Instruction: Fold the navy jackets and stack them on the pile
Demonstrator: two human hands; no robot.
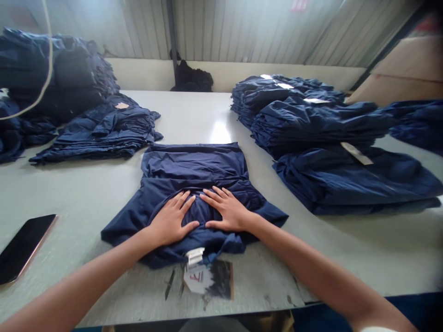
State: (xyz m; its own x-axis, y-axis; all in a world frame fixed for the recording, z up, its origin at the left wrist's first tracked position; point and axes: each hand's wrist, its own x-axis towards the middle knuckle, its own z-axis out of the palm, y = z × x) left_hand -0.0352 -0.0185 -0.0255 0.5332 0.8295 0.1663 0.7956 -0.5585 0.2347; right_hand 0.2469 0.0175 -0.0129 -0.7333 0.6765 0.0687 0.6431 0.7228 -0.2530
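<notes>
A navy blue garment (194, 161) lies spread on the table in front of me, its far part folded into a rough rectangle and its near part flaring to both sides. My left hand (173, 219) rests flat on its middle, fingers stretched out. Beside it, my right hand (226, 210) also presses flat on the cloth with fingers apart. The two hands are close together but not touching. White labels (194, 256) stick out at the garment's near edge. Neither hand grips anything.
Piles of navy garments (311, 124) stand on the right, some with paper tags. More stacks (100, 129) sit at the left. A phone (26, 246) lies on the white table (86, 184) near its left side. A printed card (211, 281) is by the front edge.
</notes>
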